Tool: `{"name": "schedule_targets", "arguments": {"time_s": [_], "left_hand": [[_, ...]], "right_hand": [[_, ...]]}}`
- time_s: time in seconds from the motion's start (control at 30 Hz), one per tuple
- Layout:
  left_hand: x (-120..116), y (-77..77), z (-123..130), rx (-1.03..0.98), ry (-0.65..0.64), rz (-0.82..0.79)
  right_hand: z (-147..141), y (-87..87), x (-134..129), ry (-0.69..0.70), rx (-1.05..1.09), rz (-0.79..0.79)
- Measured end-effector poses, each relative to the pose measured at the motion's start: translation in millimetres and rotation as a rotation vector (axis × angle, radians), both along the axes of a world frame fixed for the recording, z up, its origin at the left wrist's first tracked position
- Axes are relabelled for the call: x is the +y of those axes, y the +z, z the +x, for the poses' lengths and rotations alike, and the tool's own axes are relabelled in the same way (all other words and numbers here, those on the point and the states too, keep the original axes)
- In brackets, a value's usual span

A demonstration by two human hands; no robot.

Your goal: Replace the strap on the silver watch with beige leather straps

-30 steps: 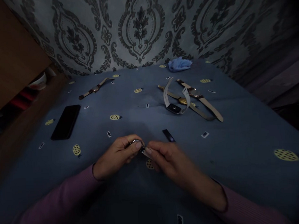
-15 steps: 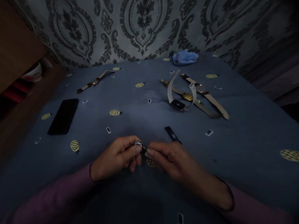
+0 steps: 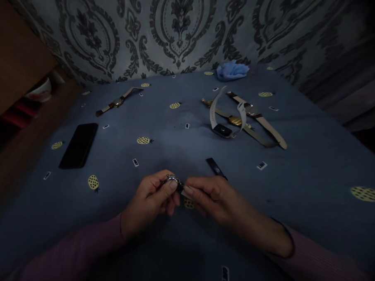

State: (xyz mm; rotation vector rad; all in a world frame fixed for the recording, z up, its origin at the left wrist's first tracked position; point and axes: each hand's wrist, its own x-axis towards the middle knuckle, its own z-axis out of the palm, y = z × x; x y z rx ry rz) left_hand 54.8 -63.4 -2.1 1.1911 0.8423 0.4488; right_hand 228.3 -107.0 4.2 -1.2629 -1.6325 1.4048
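My left hand (image 3: pixel 151 198) is closed around a small silver watch case (image 3: pixel 172 178), with the thumb pressed on its rim. Between thumb and forefinger, my right hand (image 3: pixel 216 199) pinches a short watch strap (image 3: pixel 185 192), dark on one side and pale on the other. One end of this strap meets the edge of the case; whether it is fastened there I cannot make out. Just beyond my right hand, a separate dark strap piece (image 3: pixel 216 168) lies on the table.
Farther right lie a white-banded smartwatch (image 3: pixel 222 130), a gold watch (image 3: pixel 235 121) and a watch with a pale strap (image 3: pixel 252 110). A black phone (image 3: pixel 78 146) and another watch (image 3: pixel 118 102) are at left. A blue cloth (image 3: pixel 232 70) sits by the wall.
My left hand has turned slightly and the watch case has tilted with it. More of the strap's dark end shows beside the case. My right hand keeps its pinch nearly in place.
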Motion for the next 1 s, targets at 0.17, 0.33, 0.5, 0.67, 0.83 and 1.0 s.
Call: {"name": "schedule_targets", "arguments": {"time_s": [0.17, 0.33, 0.5, 0.67, 0.83, 1.0], "left_hand": [[-2, -1.2, 1, -0.016, 0.037, -0.017], [-1, -1.2, 2, -0.044, 0.057, -0.033], [2, -1.3, 2, -0.069, 0.036, -0.06], [3, 3.0, 1, -0.099, 0.036, -0.092], [6, 7.1, -1, -0.114, 0.012, -0.127], [9, 8.8, -2, -0.138, -0.015, -0.16]], "right_hand": [[-1, 0.6, 0, -0.021, -0.032, 0.008], [-2, 1.9, 0, -0.043, -0.1, 0.072], [-3, 5.4, -1, -0.07, -0.124, 0.152], [-5, 9.3, -3, -0.11, -0.158, 0.15], [-5, 8.7, -4, -0.125, -0.222, 0.176], [-5, 3.8, -5, -0.134, -0.242, 0.201]]}}
